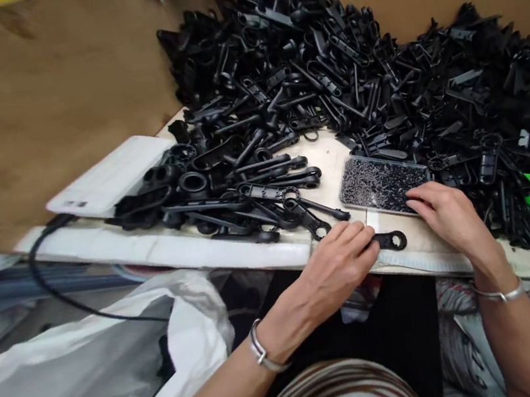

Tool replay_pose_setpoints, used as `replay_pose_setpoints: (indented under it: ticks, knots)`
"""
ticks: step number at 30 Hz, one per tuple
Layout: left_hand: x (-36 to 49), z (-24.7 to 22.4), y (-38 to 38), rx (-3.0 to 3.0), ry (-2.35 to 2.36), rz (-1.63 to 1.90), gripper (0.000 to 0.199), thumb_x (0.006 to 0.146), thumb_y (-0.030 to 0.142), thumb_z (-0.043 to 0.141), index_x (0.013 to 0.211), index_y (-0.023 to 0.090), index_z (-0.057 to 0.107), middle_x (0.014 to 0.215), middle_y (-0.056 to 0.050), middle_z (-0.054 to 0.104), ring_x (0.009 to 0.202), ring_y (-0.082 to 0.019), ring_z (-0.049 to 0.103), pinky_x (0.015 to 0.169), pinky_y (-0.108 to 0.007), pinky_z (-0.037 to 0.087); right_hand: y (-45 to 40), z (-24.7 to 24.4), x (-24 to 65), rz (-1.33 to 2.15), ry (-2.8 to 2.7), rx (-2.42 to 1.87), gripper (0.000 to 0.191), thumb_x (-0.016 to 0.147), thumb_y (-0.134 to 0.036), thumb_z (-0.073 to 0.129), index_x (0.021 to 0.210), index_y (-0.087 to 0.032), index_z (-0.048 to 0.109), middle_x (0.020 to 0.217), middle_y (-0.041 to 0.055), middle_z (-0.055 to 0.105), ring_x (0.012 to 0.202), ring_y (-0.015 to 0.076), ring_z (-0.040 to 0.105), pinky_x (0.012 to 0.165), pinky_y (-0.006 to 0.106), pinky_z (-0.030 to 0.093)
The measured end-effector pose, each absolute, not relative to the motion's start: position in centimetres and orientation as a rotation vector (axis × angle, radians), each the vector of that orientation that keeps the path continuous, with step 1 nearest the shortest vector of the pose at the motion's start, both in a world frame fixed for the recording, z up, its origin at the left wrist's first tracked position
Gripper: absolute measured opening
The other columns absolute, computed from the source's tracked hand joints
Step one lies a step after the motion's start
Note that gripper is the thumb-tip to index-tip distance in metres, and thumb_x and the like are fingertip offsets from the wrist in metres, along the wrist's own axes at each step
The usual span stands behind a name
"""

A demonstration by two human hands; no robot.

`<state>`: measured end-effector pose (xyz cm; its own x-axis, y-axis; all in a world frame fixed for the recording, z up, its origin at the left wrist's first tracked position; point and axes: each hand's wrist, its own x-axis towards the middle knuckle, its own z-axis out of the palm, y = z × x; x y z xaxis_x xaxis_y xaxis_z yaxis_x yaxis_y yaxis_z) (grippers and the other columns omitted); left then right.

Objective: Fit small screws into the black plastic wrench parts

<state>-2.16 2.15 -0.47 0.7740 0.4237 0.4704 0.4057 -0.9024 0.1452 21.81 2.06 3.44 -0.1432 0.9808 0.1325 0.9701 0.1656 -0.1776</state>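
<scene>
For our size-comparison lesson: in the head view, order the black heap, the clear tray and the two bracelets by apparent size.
1. Black heap
2. Clear tray
3. Left bracelet and right bracelet: too alike to rank

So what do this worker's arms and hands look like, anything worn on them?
The left hand and right hand wear no gloves, and no sleeves show on the forearms. Each wrist has a slim silver-coloured bangle: left bangle, right bangle.
</scene>
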Motion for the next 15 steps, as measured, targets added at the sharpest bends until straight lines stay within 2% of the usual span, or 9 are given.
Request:
replay_pose_setpoints:
  ticks: [4, 8, 11, 15]
  knots:
    - [-2.1, -0.5, 2.2, 2.935, 0.668, 0.851, 0.03, 0.098, 0.011, 0.034, 0.091, 0.011, 0.063, 0.097, -0.011, 0.062, 0.091, -0.021, 0.055, 0.08, -0.034, 0.046, 4.1, 3.9, 20.1, 0.005, -2.345, -2.166, 0.019, 0.093, -0.025, 0.052, 0.097, -0.023, 0.07, 0.101, 0.0067, 0.07, 0.087, 0.0249, 0.065, 0.067, 0.033, 0.046]
    - [-2.2, -0.5, 2.2, 2.898, 0.682, 0.845, 0.032, 0.099, 0.013, 0.033, 0.089, 0.011, 0.063, 0.097, -0.011, 0.063, 0.09, -0.02, 0.057, 0.079, -0.032, 0.049, 4.7, 3.9, 19.6, -0.002, -2.37, -2.264, 0.02, 0.092, -0.024, 0.049, 0.089, -0.023, 0.069, 0.092, 0.0064, 0.07, 0.083, 0.0247, 0.064, 0.062, 0.031, 0.04]
    - [-2.3, -0.6, 2.1, 2.859, 0.695, 0.83, 0.032, 0.099, 0.014, 0.033, 0.089, 0.012, 0.063, 0.101, -0.011, 0.064, 0.092, -0.02, 0.058, 0.08, -0.031, 0.05, 4.8, 4.0, 19.8, 0.047, -2.348, -2.252, 0.022, 0.091, -0.021, 0.047, 0.086, -0.022, 0.069, 0.089, 0.006, 0.07, 0.082, 0.0247, 0.064, 0.063, 0.031, 0.04]
    - [-2.6, -0.6, 1.9, 2.815, 0.697, 0.854, 0.023, 0.097, 0.013, 0.039, 0.094, 0.013, 0.062, 0.111, -0.01, 0.064, 0.104, -0.02, 0.057, 0.091, -0.032, 0.049, 4.5, 3.8, 20.7, 0.142, -2.233, -2.025, 0.021, 0.087, -0.016, 0.051, 0.09, -0.021, 0.071, 0.091, 0.0047, 0.071, 0.086, 0.0223, 0.065, 0.074, 0.032, 0.045]
